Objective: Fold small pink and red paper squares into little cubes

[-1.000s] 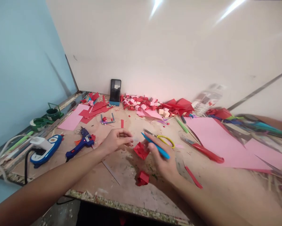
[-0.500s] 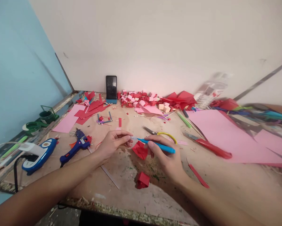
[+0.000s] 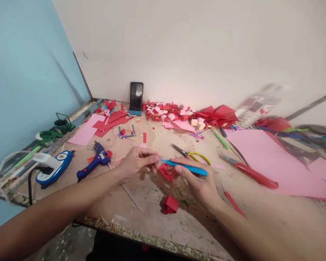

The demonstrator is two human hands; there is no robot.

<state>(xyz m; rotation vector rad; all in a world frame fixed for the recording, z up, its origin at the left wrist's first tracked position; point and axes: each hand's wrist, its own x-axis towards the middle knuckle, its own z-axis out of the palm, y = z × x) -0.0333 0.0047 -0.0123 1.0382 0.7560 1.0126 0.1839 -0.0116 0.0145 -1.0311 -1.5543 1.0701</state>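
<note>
My right hand [image 3: 199, 181] is closed around a blue pen [image 3: 191, 168], its narrow end pointing left. My left hand [image 3: 142, 161] pinches a small translucent piece [image 3: 161, 159], perhaps a cap, at the pen's tip; the fingers hide most of it. Under the pen, close to my right fingers, is a folded red paper piece [image 3: 166, 173], partly covered. Nearer the table's front edge, a second red folded paper piece [image 3: 170, 204] sits on the wood, apart from both hands.
A blue glue gun [image 3: 97, 159] and power strip [image 3: 55, 168] lie to the left. Yellow-handled scissors [image 3: 197, 156], a red-handled cutter [image 3: 255, 175] and pink paper sheets [image 3: 271, 159] lie to the right. Behind are a propped phone [image 3: 136, 96] and a pile of small paper boxes [image 3: 169, 112].
The view has shifted, moving the scene slightly to the right. The pen's tip now sits closer to my left fingertips, with less of the translucent piece showing.
</note>
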